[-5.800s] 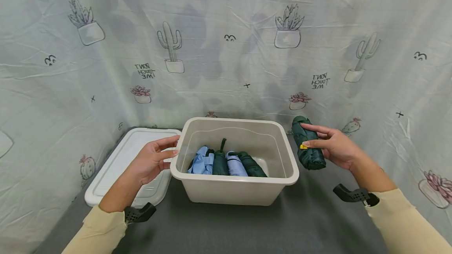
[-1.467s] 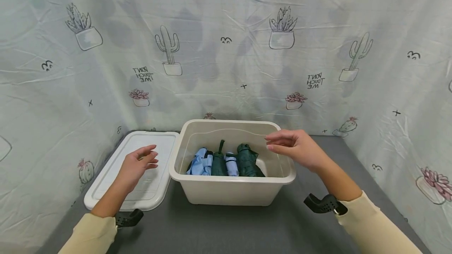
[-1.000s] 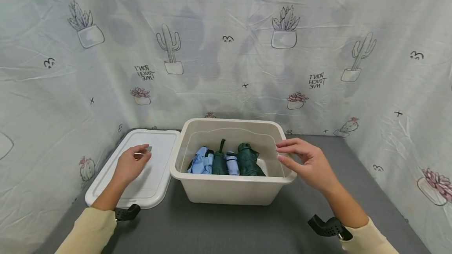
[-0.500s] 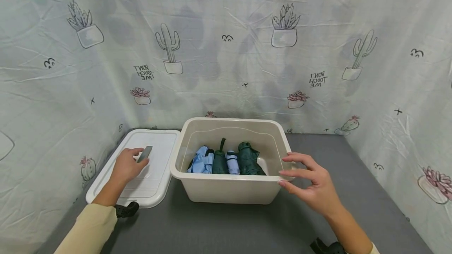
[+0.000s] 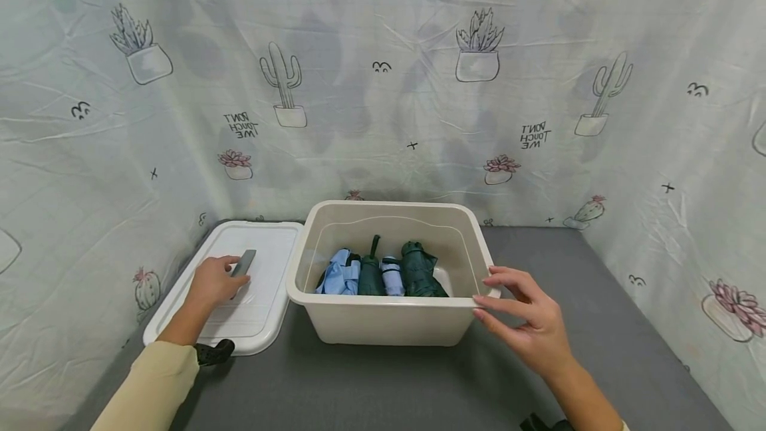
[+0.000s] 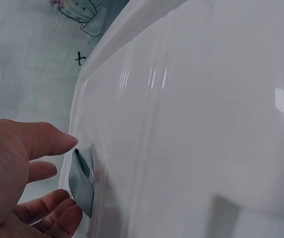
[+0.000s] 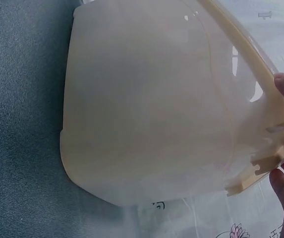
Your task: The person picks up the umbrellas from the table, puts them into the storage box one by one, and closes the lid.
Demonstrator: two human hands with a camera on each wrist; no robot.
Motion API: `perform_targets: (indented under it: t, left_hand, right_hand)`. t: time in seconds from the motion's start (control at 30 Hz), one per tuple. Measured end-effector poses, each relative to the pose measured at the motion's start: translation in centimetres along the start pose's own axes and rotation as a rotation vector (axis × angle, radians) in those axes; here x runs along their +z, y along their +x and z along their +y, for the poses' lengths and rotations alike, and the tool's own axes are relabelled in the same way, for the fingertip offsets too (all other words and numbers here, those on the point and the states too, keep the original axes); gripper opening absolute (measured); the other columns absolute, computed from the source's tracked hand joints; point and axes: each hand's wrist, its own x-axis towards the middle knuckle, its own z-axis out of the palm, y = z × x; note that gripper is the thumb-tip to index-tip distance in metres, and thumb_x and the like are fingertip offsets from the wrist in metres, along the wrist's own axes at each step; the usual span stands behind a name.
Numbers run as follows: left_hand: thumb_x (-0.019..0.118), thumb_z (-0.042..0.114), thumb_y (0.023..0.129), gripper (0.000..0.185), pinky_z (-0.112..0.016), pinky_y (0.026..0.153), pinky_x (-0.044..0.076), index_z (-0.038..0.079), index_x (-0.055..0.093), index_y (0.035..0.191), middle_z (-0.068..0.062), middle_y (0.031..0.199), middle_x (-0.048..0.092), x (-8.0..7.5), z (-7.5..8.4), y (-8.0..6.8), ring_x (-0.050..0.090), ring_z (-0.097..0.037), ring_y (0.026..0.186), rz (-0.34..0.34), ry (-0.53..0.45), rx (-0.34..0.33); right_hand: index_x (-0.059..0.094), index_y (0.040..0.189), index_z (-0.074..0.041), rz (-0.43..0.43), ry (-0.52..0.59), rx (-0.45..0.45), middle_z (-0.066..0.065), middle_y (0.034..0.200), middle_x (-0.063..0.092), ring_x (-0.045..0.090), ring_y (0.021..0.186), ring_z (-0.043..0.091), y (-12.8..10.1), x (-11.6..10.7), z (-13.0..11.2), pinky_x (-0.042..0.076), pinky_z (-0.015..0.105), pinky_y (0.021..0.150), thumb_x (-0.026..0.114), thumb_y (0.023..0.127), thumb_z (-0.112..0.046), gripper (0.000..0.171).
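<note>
On the left, my left hand [image 5: 211, 283] pinches a flat grey strip [image 5: 244, 263] above the white lid [image 5: 272, 238]. The left wrist view shows this grey strip [image 6: 82, 182] folded, standing against the lid [image 6: 206, 99] between thumb and fingers. I cannot tell whether it is attached there. My right hand [image 5: 532, 324] grips the front right corner of the beige storage box [image 5: 389, 321], thumb below the rim and fingers over it. Inside the box stand a light blue bundle [image 5: 341, 275], a green folded umbrella [image 5: 372, 278], a pale blue roll [image 5: 392, 278] and a larger green umbrella [image 5: 421, 271].
The dark grey table [image 5: 383, 384] runs beneath the box and lid. A plant-printed curtain [image 5: 359, 85] closes off the back and both sides. The lid lies flat next to the box's left side.
My right hand has put its green umbrella into the box, then moved forward along the rim to the front corner. My left hand has left the rim and taken the grey strip over the lid.
</note>
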Motion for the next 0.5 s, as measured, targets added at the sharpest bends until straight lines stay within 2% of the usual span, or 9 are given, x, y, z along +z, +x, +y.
perform_targets:
  t: [0.27,0.5]
  left_hand:
    - [0.071,0.016,0.089,0.057,-0.054,0.081,0.056,-0.015,0.055,0.135,-0.039,0.12,0.062,0.1,-0.4,0.1,0.064,-0.048,0.105,-0.002,0.006,0.005]
    - [0.071,0.013,0.087,0.058,-0.054,0.08,0.056,-0.015,0.056,0.134,-0.037,0.117,0.065,-0.1,-0.4,0.3,0.065,-0.047,0.102,-0.014,0.025,0.017]
  right_hand:
    - [0.081,0.094,0.0,0.007,-0.068,-0.052,0.024,0.104,0.065,0.062,0.122,0.025,0.2,-0.1,0.1,0.048,0.024,0.11,0.079,0.091,-0.023,0.023]
    - [0.08,0.09,0.005,0.032,-0.045,-0.133,0.026,0.099,0.065,0.064,0.119,0.025,1.0,-0.3,-0.3,0.05,0.025,0.108,0.079,0.091,-0.018,0.023]
